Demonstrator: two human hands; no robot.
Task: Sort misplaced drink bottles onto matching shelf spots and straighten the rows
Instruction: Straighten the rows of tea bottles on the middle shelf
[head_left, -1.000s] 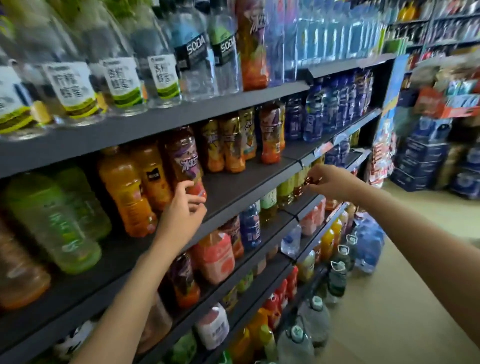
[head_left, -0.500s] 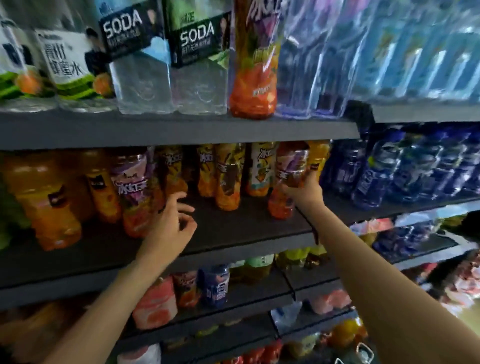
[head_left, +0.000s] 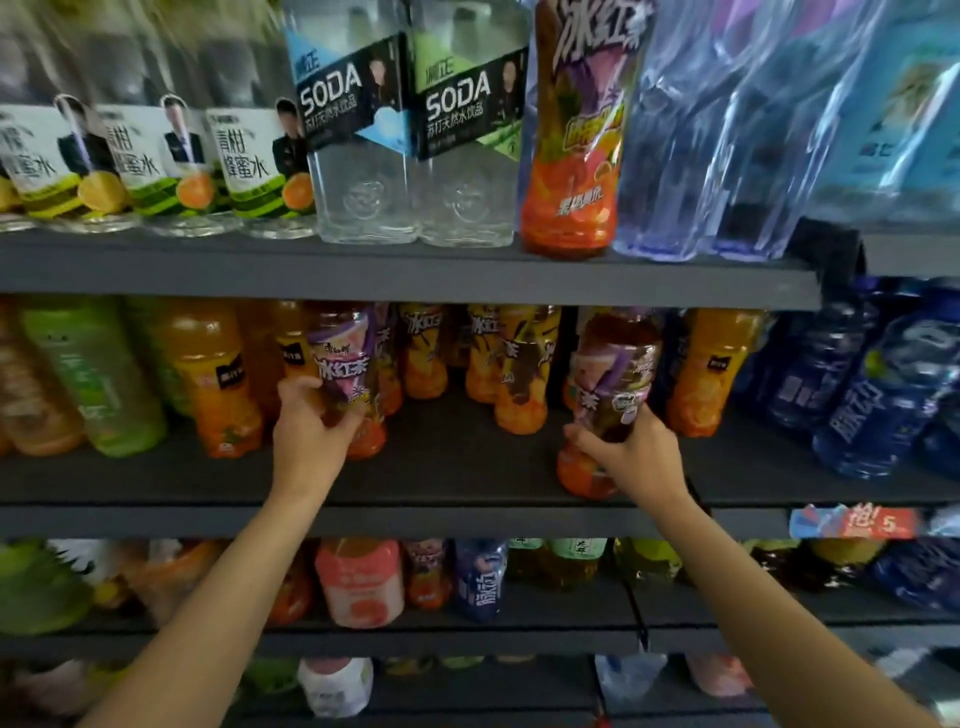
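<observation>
Middle shelf (head_left: 467, 467): left hand (head_left: 306, 431) grips one iced tea bottle (head_left: 345, 374); right hand (head_left: 631, 457) grips another tea bottle (head_left: 613, 384) (tilted, nr front edge). Both standing on shelf.

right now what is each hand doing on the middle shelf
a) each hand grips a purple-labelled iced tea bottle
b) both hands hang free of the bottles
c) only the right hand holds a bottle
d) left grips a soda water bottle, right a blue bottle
a: the left hand wraps one purple-labelled iced tea bottle and the right hand wraps another, both on the middle shelf.
</observation>
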